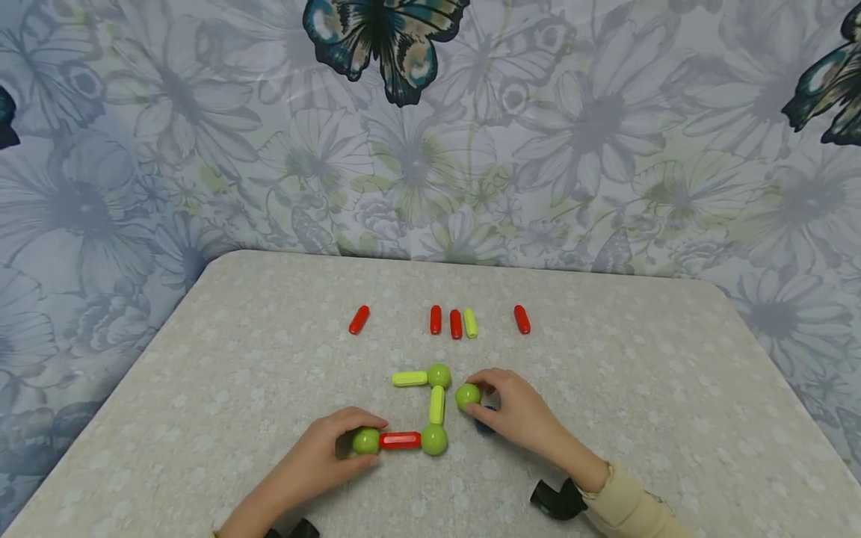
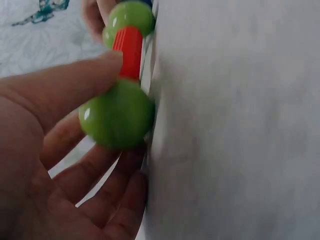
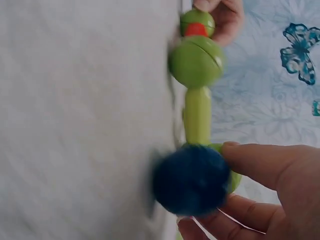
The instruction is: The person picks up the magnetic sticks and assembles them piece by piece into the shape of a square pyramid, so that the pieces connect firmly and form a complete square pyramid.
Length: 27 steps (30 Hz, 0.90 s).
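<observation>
My left hand [image 1: 329, 452] curls thumb and fingers round a green ball [image 1: 366, 441] at the left end of a red rod [image 1: 400, 441]. That rod runs to a corner green ball [image 1: 433, 439], from which a yellow-green rod [image 1: 436, 406] leads up to another green ball [image 1: 439, 376] with a second yellow-green rod [image 1: 409, 379] pointing left. Just right of this chain, my right hand [image 1: 521, 415] pinches a separate green ball [image 1: 468, 397]. A dark blue ball [image 1: 486, 422], partly hidden by that hand, fills the foreground of the right wrist view [image 3: 191, 180].
Farther back on the table [image 1: 282, 314] lie several loose red rods, one at the left [image 1: 359, 320] and one at the right [image 1: 522, 319], and a yellow-green rod [image 1: 471, 323]. Behind the table hangs a flowered cloth with butterflies.
</observation>
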Available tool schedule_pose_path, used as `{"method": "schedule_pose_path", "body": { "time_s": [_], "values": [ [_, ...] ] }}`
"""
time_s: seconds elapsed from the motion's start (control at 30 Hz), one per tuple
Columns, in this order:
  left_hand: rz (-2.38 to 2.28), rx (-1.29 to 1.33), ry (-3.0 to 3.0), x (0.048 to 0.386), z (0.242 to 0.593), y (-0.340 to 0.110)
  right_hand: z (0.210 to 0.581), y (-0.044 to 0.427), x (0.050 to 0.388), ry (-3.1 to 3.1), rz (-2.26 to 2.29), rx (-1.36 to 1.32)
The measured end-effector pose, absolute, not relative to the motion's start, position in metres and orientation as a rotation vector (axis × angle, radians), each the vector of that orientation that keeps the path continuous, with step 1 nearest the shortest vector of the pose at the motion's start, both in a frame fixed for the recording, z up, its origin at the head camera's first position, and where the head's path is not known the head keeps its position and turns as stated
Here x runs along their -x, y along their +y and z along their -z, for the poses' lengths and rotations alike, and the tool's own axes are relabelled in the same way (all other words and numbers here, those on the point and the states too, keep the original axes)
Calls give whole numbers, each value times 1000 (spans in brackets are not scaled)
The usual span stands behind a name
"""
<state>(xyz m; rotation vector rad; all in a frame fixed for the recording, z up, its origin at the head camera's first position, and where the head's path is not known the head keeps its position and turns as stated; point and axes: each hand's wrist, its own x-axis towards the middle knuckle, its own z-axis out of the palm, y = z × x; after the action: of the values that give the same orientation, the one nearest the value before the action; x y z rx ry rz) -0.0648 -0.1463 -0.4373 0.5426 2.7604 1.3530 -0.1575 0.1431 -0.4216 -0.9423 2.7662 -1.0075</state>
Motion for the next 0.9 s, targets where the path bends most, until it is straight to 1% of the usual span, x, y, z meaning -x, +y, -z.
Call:
{"method": "schedule_pose_path", "body": {
  "time_s": [0.13, 0.27, 0.5, 0.7, 0.9],
  "values": [
    [-1323, -508, 2728, 66, 433, -156, 403, 146, 165, 2740, 1108, 946],
    [-1306, -469, 2688, 67, 431, -161, 383, 138, 176, 2701, 1180, 1034],
    [-1355, -477, 2670, 67, 431, -165, 361, 86, 193, 2527, 1163, 1216],
    [-1402, -512, 2663, 66, 435, -166, 372, 42, 199, 2456, 1041, 1253],
    [-1429, -515, 2642, 66, 434, -166, 388, 22, 196, 2465, 928, 1208]
  ]
}}
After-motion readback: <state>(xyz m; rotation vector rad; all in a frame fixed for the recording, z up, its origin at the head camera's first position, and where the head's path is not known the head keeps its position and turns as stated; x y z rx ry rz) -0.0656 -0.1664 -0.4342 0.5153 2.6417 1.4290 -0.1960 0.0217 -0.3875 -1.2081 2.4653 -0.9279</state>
